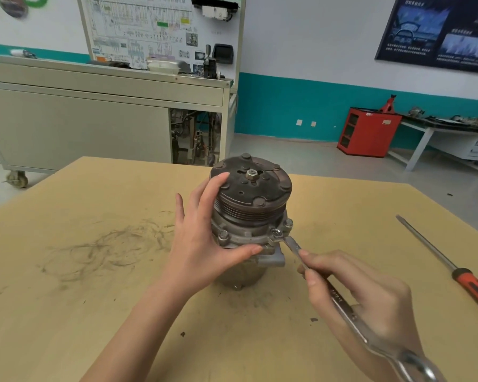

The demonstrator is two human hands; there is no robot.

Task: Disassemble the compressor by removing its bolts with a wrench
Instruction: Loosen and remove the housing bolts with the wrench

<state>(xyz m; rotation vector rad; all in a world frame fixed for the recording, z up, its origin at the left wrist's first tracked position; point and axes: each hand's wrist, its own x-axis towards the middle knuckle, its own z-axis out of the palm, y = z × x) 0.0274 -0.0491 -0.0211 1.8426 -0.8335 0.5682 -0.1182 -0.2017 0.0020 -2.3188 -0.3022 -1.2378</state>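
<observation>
**Compressor upright, wrench seated on flange bolt**

Compressor (250,216) stands at frame centre on the tan table (66,271). Left hand (202,244) grasps its body. Right hand (367,301) grips the wrench (329,290), its ring over 1 bolt (276,232). Screwdriver (450,268) lies at right.

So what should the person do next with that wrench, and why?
Probably swing the wrench handle to loosen the bolt. Its ring end already sits on that flange bolt, the right hand grips the handle, and the left hand steadies the compressor.
</observation>
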